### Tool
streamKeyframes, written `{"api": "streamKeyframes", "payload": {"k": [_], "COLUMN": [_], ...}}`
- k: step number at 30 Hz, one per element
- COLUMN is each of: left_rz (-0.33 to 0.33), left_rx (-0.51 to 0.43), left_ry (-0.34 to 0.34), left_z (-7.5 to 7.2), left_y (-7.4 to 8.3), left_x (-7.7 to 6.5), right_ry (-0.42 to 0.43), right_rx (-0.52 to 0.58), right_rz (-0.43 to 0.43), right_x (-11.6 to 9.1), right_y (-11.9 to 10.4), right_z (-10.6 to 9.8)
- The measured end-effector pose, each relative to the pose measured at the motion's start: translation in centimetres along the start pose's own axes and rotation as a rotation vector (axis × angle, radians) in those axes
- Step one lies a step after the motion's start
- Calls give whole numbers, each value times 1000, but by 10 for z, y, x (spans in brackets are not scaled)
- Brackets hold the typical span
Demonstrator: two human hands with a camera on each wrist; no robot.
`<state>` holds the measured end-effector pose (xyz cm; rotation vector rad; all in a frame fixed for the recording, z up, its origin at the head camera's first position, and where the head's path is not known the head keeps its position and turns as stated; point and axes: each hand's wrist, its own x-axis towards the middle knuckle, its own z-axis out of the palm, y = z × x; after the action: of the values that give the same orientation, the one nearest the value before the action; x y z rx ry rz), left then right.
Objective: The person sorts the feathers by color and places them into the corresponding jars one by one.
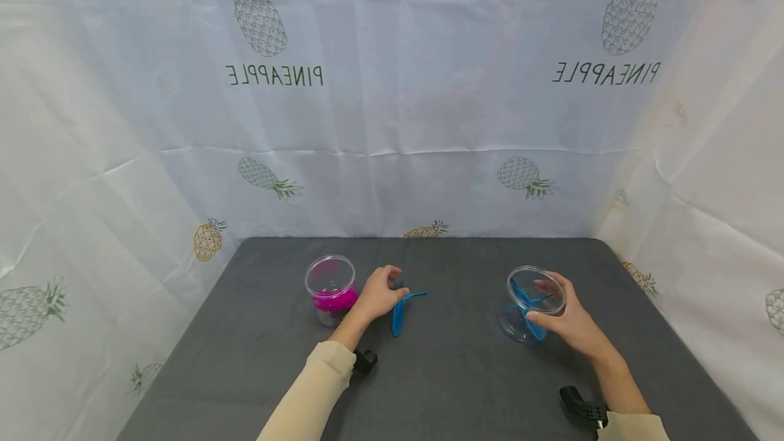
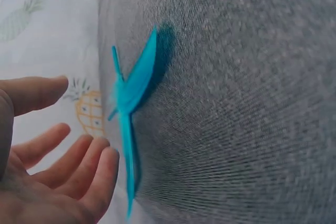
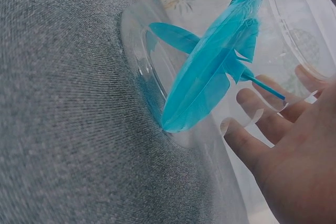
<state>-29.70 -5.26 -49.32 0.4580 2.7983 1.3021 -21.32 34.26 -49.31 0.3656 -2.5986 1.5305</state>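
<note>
In the head view, my left hand (image 1: 378, 293) hovers beside blue feathers (image 1: 398, 317) lying crossed on the dark tabletop. The left wrist view shows its thumb and loosely bent fingers apart from the feathers (image 2: 137, 80), holding nothing. My right hand (image 1: 569, 318) grips a clear round jar (image 1: 513, 327) near its rim, thumb on the near side and fingers around the far side. Several blue feathers (image 3: 202, 85) lean inside that jar, their quills pointing up toward the opening. The jar's base is at the cloth surface.
Left of my left hand stands another clear jar (image 1: 331, 271) with bright pink material (image 1: 335, 299) inside. A grey cloth-covered table (image 1: 453, 386) lies beneath everything. White curtains (image 1: 398, 107) printed with pineapples hang behind it and along both sides.
</note>
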Motion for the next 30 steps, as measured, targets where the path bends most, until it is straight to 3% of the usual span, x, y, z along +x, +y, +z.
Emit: {"api": "streamKeyframes", "payload": {"k": [11, 20, 30], "left_rz": [-76, -49, -33], "left_rx": [-87, -38, -30], "left_ry": [-57, -96, -91], "left_z": [3, 4, 2], "left_y": [-11, -16, -17], "left_x": [3, 8, 9], "right_ry": [-8, -9, -8], "right_rx": [6, 16, 19], "right_rz": [10, 16, 19], "right_x": [0, 0, 1], "right_y": [1, 0, -1], "right_z": [0, 1, 0]}}
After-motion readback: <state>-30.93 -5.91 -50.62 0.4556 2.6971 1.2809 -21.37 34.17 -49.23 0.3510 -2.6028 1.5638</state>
